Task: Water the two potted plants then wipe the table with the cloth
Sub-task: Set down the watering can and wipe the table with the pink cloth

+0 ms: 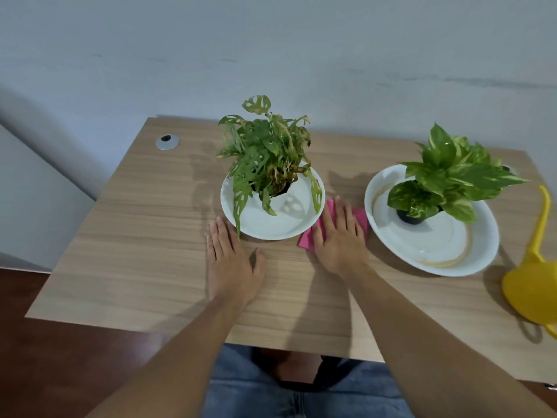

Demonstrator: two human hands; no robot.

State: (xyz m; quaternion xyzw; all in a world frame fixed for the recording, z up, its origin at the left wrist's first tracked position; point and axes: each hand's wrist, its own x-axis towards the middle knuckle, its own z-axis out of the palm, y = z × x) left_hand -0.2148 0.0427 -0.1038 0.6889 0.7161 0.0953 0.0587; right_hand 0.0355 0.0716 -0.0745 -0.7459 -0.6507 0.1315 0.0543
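Observation:
Two potted plants stand in white bowls on the wooden table (135, 236). The left plant (265, 152) with holed leaves sits in a bowl (289, 227) at the middle. At the right, a broad-leaved plant (452, 176) sits in a bigger bowl (470, 260). Between the bowls lies a pink cloth (360, 217). My right hand (339, 236) presses flat on the cloth, fingers spread. My left hand (232, 260) rests flat on the bare table, just in front of the left bowl. A yellow watering can (533, 282) stands at the right edge.
A round silver cable grommet (167, 142) sits near the table's far left corner. A grey wall runs behind the table. A dark wooden floor shows at the left, and blue jeans show below the table's near edge.

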